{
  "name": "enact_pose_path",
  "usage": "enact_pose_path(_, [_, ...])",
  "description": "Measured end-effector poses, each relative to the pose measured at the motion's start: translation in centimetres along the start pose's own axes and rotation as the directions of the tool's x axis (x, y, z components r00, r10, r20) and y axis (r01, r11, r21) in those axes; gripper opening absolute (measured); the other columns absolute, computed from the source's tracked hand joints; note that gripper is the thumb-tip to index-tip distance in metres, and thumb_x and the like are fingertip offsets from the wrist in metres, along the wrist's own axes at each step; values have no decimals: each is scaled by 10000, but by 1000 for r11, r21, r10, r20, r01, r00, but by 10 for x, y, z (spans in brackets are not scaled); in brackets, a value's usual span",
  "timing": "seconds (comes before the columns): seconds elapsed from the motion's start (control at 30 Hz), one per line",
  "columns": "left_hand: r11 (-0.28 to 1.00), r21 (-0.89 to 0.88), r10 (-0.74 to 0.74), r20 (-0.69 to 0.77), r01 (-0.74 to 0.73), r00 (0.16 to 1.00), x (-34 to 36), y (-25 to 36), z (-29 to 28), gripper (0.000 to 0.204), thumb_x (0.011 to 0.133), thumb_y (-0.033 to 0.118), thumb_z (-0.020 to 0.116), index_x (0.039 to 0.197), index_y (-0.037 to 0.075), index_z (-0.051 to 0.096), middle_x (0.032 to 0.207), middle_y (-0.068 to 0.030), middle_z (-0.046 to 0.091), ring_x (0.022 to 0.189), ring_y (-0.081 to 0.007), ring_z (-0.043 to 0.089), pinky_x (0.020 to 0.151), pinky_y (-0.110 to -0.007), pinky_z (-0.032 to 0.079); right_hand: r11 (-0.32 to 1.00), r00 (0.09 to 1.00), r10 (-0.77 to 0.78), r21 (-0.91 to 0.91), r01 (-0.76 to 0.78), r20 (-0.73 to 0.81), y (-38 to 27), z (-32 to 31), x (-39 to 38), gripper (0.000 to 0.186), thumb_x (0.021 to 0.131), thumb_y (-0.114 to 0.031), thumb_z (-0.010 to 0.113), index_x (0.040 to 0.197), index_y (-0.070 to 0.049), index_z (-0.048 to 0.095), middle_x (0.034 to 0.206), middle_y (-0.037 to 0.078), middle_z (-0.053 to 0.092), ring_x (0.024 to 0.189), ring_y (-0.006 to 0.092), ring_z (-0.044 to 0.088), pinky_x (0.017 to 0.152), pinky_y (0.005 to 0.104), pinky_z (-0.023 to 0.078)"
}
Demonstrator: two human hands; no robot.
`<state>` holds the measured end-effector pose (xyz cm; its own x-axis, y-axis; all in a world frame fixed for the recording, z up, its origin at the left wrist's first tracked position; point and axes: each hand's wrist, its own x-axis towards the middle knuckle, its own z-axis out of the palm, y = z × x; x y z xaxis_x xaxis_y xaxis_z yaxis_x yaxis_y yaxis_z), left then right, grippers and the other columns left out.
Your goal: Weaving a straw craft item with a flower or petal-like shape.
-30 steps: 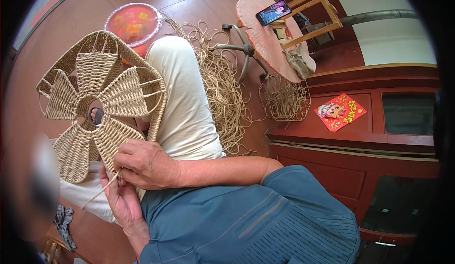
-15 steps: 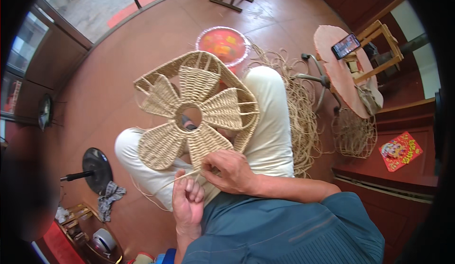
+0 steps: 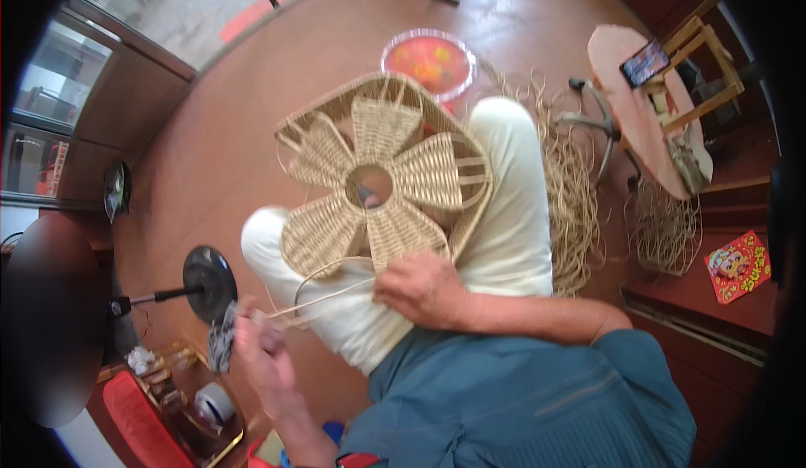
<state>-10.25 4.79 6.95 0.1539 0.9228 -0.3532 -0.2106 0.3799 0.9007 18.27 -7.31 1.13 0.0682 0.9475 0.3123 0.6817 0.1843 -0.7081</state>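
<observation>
Across my thighs lies a woven straw-coloured basket (image 3: 321, 235) with flower-like petals around a round central hole and a raised angular rim. My right hand (image 3: 424, 290) is closed on the tip of its nearest petal, fingers curled over the edge. From there a thin plant-fibre cord (image 3: 332, 298) runs left to my left hand (image 3: 267, 346), which is slightly blurred and closed on it, well away from the basket. A slack loop of cord arches above the taut stretch. The right fingertips are partly hidden.
A heap of loose cord (image 3: 571, 216) lies on the floor right of my leg. Beyond the basket stands a red basin (image 3: 428, 58). A phone (image 3: 645, 63) rests over a pink oval board (image 3: 606, 48) at right. A black round base (image 3: 210, 283) stands at left.
My left hand has moved left and away from my right hand, drawing the cord out between them. My right hand stays at the petal. The whole view has shifted somewhat.
</observation>
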Motion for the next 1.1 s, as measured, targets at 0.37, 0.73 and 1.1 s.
enact_pose_path(0.37, [992,23,-78,-650,123,756,67,61,-275,185,1077,360,737,1126,183,718,561,99,360,450,-70,286,525,-265,296,994,997,27,110,-18,-77,8,-3,4,148,935,-212,798,948,-123,680,878,57,618,855,287,674,759,440,512])
enact_pose_path(0.73, [952,291,216,-865,100,453,65,175,-445,289,995,430,761,1126,176,716,846,-8,652,615,-161,589,494,-309,377,976,993,70,214,-47,-99,10,-9,2,135,928,-86,782,987,-72,662,962,106,608,912,330,669,793,450,557])
enact_pose_path(1.1, [314,825,463,299,-471,834,-2,4,17,178,1016,42,728,1184,53,785,1063,-51,764,999,-172,726,881,-320,564,970,983,171,187,-156,-62,13,-30,11,141,931,-84,798,988,-48,674,983,111,639,897,339,683,765,447,571])
